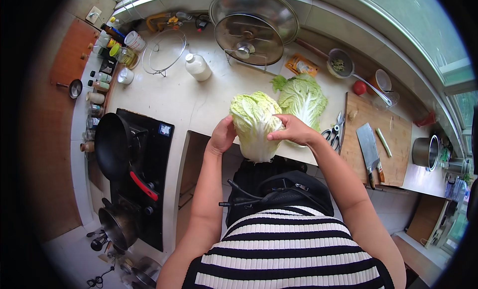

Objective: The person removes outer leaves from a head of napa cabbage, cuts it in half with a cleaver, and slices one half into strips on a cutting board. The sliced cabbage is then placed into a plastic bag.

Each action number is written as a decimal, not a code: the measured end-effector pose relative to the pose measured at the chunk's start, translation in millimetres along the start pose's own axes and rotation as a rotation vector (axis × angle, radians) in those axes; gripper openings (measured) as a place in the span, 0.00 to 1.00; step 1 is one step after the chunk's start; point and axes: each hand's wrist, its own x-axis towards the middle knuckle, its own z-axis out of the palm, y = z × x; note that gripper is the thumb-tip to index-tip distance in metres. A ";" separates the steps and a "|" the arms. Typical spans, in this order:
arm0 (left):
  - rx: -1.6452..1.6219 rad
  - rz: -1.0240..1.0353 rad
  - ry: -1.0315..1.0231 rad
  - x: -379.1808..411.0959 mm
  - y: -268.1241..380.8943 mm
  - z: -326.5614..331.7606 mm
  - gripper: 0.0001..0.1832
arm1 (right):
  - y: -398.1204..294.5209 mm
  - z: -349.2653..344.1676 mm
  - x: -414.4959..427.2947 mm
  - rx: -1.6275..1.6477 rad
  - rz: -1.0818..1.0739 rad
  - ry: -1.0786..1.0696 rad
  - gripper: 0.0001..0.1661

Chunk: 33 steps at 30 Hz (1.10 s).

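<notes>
A head of napa cabbage (255,128) is between my two hands, over the front edge of the counter, its pale root end towards me. My left hand (223,135) grips its left side, with the fingers mostly hidden behind it. On the other side my right hand (293,130) holds it, thumb lying across the white ribs. Just beyond, loose cabbage leaves (304,97) lie on the countertop (224,87). A pair of kitchen scissors (333,132) rests to the right of my right hand.
On the right a wooden cutting board (392,139) carries a cleaver (368,145) and a scallion piece (383,141). A wok (112,147) with a red handle sits on the gas stove (157,169) at left. A white bottle (198,67) and large pan lids (248,39) stand farther back.
</notes>
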 end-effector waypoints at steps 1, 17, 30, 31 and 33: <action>0.018 0.036 -0.004 2.7 -1.9 -2.2 0.29 | 3.9 3.2 0.2 0.033 0.001 -0.013 0.41; 1.392 0.466 -0.212 -16.5 -16.4 38.3 0.16 | 29.6 40.8 -90.1 -0.543 -0.429 -0.125 0.15; 1.432 0.495 0.029 -35.6 -44.6 37.6 0.16 | 116.2 -30.8 -148.4 -0.229 -0.366 -0.070 0.13; 1.418 0.504 0.060 -38.1 -46.8 37.5 0.16 | 121.2 -34.1 -147.2 -0.162 -0.328 -0.044 0.13; 1.385 0.526 0.123 -41.7 -53.1 36.3 0.16 | 130.6 -39.6 -145.0 -0.032 -0.249 0.007 0.12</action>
